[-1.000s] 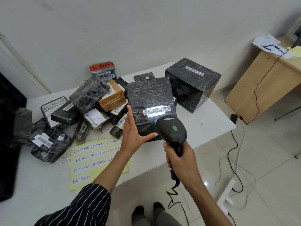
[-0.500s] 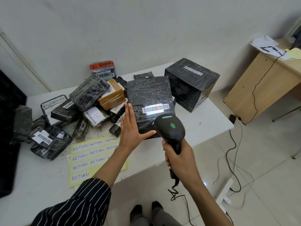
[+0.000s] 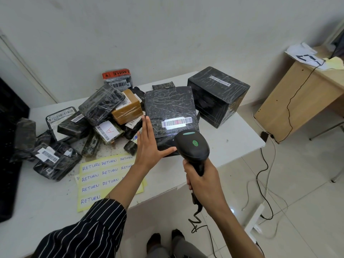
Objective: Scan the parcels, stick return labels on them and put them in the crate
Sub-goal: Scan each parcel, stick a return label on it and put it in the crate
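Parcels (image 3: 100,103) wrapped in black film lie heaped on the left half of a white table (image 3: 37,202), most with white barcode stickers. A large black shape (image 3: 9,146) fills the frame's left edge, too cropped to identify. Among the heap sit a brown taped parcel (image 3: 128,110) and, at the back against the wall, a parcel with a red band (image 3: 117,79). Nearer the table's front edge lies a yellow sheet of return labels (image 3: 96,180), each handwritten RETURN in blue.

Over that sheet reaches an arm in a striped sleeve (image 3: 83,233). The left hand (image 3: 149,148) is flat, its fingers straight and together against the left side of a flat black parcel (image 3: 169,103), and its thumb spreads out along the parcel's near edge. This parcel sits at the table's middle, just right of the heap, with its labelled face turned toward the camera. Its barcode label (image 3: 176,122) shows a red streak of light across the bars.

Just below the label hovers a black handheld barcode scanner (image 3: 193,148), its head pointed at the parcel. The right hand (image 3: 202,185) has all its fingers curled round the scanner's handle, and a coiled cord (image 3: 197,218) hangs from the handle toward the tiled floor.

Right of the flat parcel stands a black cube-shaped box (image 3: 217,101) on the table's far right corner, a barcode strip on top. Well apart, at the far right, stands a wooden desk (image 3: 297,108) with papers on it.
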The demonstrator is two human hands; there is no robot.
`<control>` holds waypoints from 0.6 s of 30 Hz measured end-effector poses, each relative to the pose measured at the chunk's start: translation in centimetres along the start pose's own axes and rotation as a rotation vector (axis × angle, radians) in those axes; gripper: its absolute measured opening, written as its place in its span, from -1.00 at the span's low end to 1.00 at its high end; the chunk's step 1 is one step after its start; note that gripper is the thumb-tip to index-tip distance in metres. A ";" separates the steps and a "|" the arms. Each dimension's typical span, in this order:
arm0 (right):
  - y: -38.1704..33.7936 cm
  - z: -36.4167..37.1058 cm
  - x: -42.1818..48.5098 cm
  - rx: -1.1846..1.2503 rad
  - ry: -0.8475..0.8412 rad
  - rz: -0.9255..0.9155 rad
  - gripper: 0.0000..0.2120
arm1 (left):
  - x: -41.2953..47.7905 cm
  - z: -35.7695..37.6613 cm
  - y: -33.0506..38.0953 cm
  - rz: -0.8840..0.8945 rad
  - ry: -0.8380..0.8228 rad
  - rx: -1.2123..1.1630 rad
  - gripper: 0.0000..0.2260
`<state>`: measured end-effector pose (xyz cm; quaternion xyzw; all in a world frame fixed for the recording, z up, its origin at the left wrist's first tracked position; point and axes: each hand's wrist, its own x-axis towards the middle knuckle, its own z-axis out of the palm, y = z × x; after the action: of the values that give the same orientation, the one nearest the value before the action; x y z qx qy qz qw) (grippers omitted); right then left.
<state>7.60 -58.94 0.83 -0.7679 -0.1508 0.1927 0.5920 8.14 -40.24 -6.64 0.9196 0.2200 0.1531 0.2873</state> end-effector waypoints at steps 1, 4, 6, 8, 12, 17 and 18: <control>0.0 0.0 -0.1 0.003 0.000 0.001 -0.92 | 0.0 0.0 0.0 0.001 -0.001 0.000 0.13; -0.1 0.1 -0.2 0.010 -0.002 0.009 -0.93 | -0.1 0.0 0.0 -0.001 -0.005 0.002 0.12; -0.2 0.2 -0.3 0.012 -0.004 0.009 -0.92 | -0.1 0.0 0.0 0.001 -0.004 -0.007 0.12; -0.2 0.2 -0.4 0.012 -0.004 0.007 -0.92 | -0.2 -0.1 0.0 0.001 -0.006 -0.015 0.12; -0.3 0.2 -0.7 0.005 -0.005 0.010 -0.93 | -0.3 0.0 0.1 0.002 -0.005 -0.017 0.13; -0.3 0.0 -1.2 -0.003 -0.006 0.024 -0.92 | -0.2 0.0 0.1 0.000 -0.002 -0.013 0.12; -0.3 0.0 -1.3 -0.005 -0.005 0.027 -0.92 | -0.2 0.0 0.0 -0.002 -0.002 -0.009 0.13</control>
<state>6.46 -59.44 1.22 -0.7709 -0.1426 0.2021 0.5870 8.01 -40.39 -6.67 0.9182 0.2200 0.1527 0.2919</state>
